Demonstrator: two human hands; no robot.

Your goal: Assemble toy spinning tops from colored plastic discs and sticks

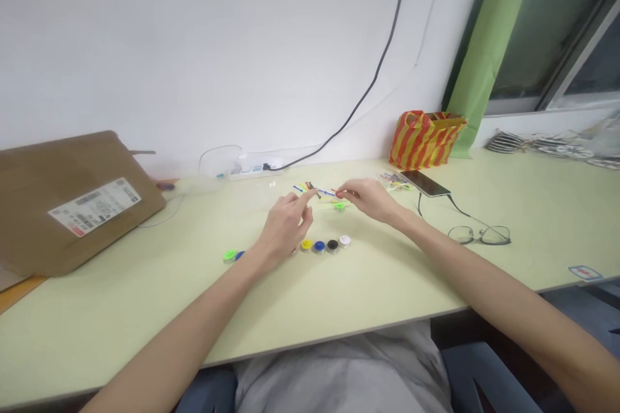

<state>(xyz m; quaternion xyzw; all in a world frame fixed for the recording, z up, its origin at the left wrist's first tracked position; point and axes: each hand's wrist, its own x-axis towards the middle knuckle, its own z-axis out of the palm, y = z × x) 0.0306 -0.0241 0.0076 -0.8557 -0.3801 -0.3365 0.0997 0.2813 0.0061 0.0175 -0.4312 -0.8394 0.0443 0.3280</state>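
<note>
My left hand (287,222) reaches over the table with its index finger stretched out and the other fingers loosely bent. Its fingertip is at a small pile of thin coloured sticks (304,188), seemingly touching them. To the right, my right hand (365,199) pinches a small thin red stick (338,194) between thumb and fingertips. A blue stick (327,192) lies between the two hands. Just below the right fingertips is a small pot with a green lid (340,207). Nearer me stand several lidded pots, among them a yellow one (306,245), a blue one (319,246) and a black one (332,245); my left forearm hides part of the row.
A cardboard parcel (72,206) takes up the left side. At the back are a power strip (252,170) and a striped bag (426,142). A phone (425,183) and glasses (479,235) lie on the right, with a bag of coloured sticks (396,181) beside the phone.
</note>
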